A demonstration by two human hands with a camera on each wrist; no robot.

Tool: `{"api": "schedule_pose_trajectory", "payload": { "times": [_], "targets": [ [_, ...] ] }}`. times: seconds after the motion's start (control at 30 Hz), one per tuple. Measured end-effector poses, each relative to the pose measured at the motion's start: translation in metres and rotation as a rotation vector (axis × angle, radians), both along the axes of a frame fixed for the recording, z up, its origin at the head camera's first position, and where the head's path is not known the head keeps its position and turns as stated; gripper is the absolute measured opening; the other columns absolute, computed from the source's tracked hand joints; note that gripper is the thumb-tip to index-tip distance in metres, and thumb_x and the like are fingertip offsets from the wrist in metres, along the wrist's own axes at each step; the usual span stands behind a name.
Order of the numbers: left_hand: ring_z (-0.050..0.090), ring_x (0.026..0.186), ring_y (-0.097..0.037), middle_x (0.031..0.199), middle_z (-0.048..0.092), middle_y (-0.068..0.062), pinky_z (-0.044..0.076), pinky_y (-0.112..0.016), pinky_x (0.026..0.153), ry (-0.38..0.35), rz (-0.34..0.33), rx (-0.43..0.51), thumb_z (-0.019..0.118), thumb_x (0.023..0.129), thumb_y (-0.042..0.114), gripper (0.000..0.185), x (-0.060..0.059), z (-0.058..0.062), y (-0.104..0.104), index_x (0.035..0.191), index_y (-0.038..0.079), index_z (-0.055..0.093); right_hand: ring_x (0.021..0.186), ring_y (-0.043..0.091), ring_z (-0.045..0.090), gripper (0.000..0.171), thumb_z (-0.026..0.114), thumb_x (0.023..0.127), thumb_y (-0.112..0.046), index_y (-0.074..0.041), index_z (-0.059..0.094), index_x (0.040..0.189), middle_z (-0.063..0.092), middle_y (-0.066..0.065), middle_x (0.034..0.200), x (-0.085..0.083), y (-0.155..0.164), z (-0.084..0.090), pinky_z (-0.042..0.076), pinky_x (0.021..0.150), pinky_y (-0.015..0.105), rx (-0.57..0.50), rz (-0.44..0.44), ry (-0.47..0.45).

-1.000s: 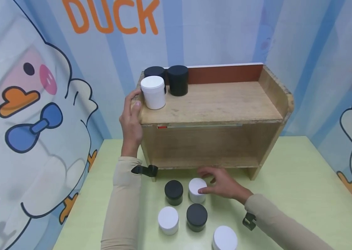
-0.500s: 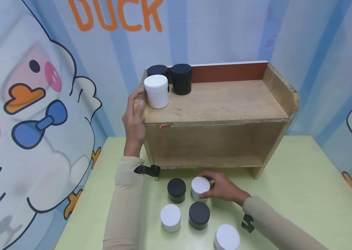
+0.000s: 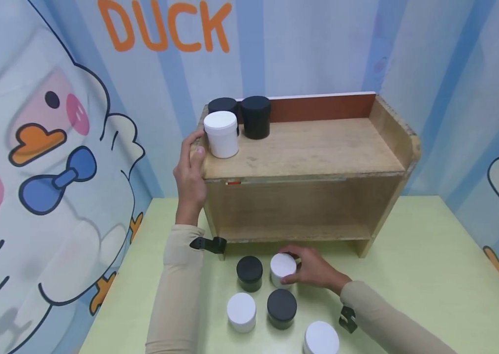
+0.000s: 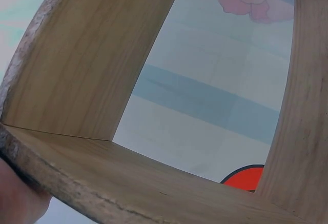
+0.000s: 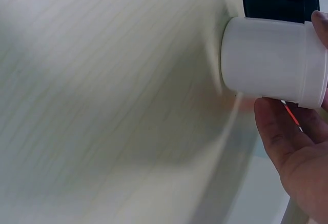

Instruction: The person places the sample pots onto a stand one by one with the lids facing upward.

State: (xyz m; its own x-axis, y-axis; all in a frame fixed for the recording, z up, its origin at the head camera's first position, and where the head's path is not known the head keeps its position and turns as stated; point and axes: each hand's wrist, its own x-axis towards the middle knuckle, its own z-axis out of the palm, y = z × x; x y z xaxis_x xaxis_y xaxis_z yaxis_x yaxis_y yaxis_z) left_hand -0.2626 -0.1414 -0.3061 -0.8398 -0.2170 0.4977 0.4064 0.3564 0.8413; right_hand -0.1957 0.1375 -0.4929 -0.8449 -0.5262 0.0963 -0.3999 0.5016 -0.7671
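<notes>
My left hand (image 3: pixel 191 179) grips the left side panel of a wooden shelf unit (image 3: pixel 307 152), its thumb on the near edge. Right beside that thumb, on the top board, is a lidded white jar (image 3: pixel 221 135). My right hand (image 3: pixel 316 268) has its thumb and fingers round another white jar (image 3: pixel 282 269), upright on the table in front of the shelf. In the right wrist view that jar (image 5: pixel 269 57) lies sideways across the picture, with fingers (image 5: pixel 279 131) along its side. A black jar (image 3: pixel 249 273) stands just left of it, and a second black jar (image 3: pixel 281 309) nearer me.
Two black jars, one in the rear corner and one beside it (image 3: pixel 256 118), stand on the top board. Nearer me on the pale green table (image 3: pixel 409 295) are a white jar (image 3: pixel 241 312) and another (image 3: pixel 321 338) at the lower frame edge. A duck-print curtain surrounds the table.
My right hand has moved onto the white jar, and its thumb and fingers have closed round it. The left hand keeps its hold on the shelf. The view shifts slightly.
</notes>
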Motion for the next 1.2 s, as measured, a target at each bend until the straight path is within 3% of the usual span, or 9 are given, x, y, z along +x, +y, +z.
{"api": "schedule_pose_trajectory", "payload": {
  "times": [0.53, 0.93, 1.2],
  "targets": [
    [0.039, 0.148, -0.018, 0.156, 0.047, 0.003, 0.029, -0.052, 0.121, 0.030, 0.002, 0.007, 0.037, 0.100, 0.039, 0.043, 0.000, 0.000, 0.001, 0.141, 0.033, 0.051, 0.103, 0.026, 0.068, 0.062, 0.091, 0.070, -0.020, -0.005, 0.065, 0.125, 0.072, 0.012, 0.115, 0.001, 0.003, 0.003, 0.055, 0.078, 0.023, -0.001, -0.012, 0.014],
    [0.039, 0.148, -0.018, 0.156, 0.047, 0.003, 0.029, -0.051, 0.121, 0.029, 0.002, 0.007, 0.036, 0.101, 0.038, 0.043, 0.000, -0.001, 0.002, 0.141, 0.032, 0.051, 0.106, 0.025, 0.065, 0.067, 0.091, 0.070, -0.019, -0.001, 0.063, 0.128, 0.070, 0.014, 0.118, 0.006, 0.003, 0.019, 0.058, 0.082, 0.032, -0.032, -0.019, -0.002],
    [0.039, 0.148, -0.018, 0.156, 0.047, 0.003, 0.029, -0.051, 0.121, 0.032, 0.005, 0.004, 0.037, 0.101, 0.039, 0.044, 0.001, -0.001, 0.002, 0.142, 0.032, 0.050, 0.108, 0.026, 0.065, 0.067, 0.090, 0.072, -0.021, -0.003, 0.062, 0.130, 0.069, 0.015, 0.124, 0.007, 0.005, 0.039, 0.057, 0.084, 0.030, -0.052, -0.008, -0.003]
  ]
}}
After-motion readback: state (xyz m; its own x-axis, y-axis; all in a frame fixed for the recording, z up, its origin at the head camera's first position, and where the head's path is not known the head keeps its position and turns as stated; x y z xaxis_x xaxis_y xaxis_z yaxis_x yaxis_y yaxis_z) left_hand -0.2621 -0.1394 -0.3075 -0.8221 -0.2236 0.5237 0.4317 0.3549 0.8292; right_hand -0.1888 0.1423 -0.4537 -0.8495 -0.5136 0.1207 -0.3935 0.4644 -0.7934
